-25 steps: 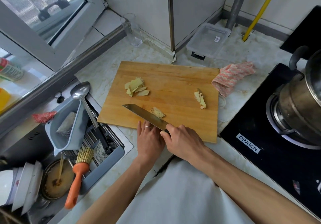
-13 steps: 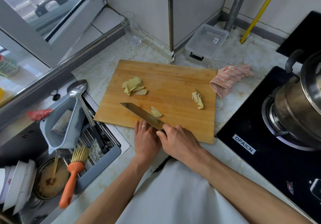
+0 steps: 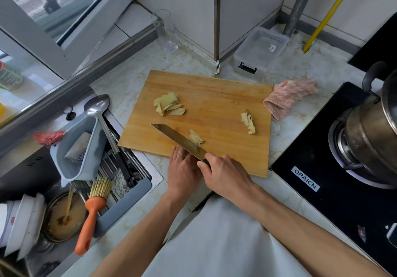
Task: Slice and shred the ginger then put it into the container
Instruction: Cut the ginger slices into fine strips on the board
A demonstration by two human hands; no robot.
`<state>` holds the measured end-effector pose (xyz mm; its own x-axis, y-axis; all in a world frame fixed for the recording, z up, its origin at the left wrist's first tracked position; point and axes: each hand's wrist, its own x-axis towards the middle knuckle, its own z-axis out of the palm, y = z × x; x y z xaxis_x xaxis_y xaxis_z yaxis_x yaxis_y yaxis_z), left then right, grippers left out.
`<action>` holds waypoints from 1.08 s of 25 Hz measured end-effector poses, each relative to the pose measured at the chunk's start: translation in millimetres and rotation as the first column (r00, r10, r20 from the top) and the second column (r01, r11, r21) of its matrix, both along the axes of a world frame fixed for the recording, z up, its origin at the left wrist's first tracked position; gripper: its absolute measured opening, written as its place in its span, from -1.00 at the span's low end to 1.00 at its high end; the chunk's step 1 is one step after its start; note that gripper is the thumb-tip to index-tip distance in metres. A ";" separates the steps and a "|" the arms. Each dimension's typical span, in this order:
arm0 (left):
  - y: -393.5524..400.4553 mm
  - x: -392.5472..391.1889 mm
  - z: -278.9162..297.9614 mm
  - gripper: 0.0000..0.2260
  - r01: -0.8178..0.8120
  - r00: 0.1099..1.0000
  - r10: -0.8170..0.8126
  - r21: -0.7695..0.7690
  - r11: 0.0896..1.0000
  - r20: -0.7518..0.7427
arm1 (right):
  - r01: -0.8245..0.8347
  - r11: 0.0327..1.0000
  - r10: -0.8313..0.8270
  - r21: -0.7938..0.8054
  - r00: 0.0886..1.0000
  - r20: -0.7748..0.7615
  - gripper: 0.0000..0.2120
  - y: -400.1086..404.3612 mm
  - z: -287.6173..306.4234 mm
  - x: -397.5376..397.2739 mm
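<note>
Ginger shreds (image 3: pixel 195 137) lay beside the knife (image 3: pixel 178 142) gripped in the right hand (image 3: pixel 225 173); the left hand (image 3: pixel 182 169) rested flat, fingers straight, holding nothing.

One head-worn wide-angle view, looking steeply down at a kitchen counter.

The camera sits above the near edge of the cutting board (image 3: pixel 206 113) and faces forward and down, so the board lies in the middle of the frame and both forearms enter from the bottom. It is close: the left hand (image 3: pixel 182 169) and the right hand (image 3: pixel 225 173) are just below the board's near edge. Left of the board the view reaches the sink (image 3: pixel 64 190) and a window; right of the board, the stove (image 3: pixel 322 180); behind the board, the wall corner. Lines bend at the edges. There is no second view.
</note>
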<state>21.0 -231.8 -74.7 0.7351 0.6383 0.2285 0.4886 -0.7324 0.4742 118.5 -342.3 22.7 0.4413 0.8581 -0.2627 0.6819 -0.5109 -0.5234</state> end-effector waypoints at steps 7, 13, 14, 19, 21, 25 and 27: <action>4.2 -3.3 4.7 -0.58 0.019 0.999 -0.017 0.047 0.999 -0.042 | 0.002 1.000 -0.002 0.025 1.000 -0.008 -0.69 6.5 -4.3 -0.6; -5.6 -2.7 0.0 -0.56 -0.026 0.996 0.031 0.051 0.998 -0.088 | -0.019 1.000 0.019 -0.006 0.999 0.043 -0.68 -1.7 -2.6 -1.0; -4.6 -2.3 0.7 -0.57 -0.026 0.996 0.030 0.051 0.998 -0.080 | -0.028 1.000 0.029 -0.009 0.998 0.057 -0.68 1.0 -3.5 -0.8; -3.0 -3.6 1.6 -0.62 -0.039 0.996 0.043 0.050 0.998 -0.084 | -0.012 1.000 0.012 0.014 1.000 0.010 -0.67 7.0 -5.4 2.0; -5.2 -2.5 2.3 -0.64 -0.110 0.991 0.110 0.004 0.994 -0.070 | -0.009 1.000 0.009 0.004 1.000 -0.009 -0.68 4.8 -2.4 2.1; -8.4 -4.4 1.8 -0.65 -0.151 0.986 0.152 0.015 0.988 -0.068 | -0.006 1.000 0.005 -0.027 1.000 -0.015 -0.68 3.1 0.4 0.9; -6.0 -3.7 3.8 -0.64 -0.150 0.986 0.152 0.030 0.988 -0.067 | -0.005 1.000 0.004 -0.027 1.000 -0.014 -0.69 6.4 -0.4 0.5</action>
<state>17.3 -237.8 -70.9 0.6452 0.7379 0.1981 0.6252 -0.6590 0.4183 119.0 -335.8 22.3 0.4336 0.8526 -0.2918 0.6772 -0.5219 -0.5187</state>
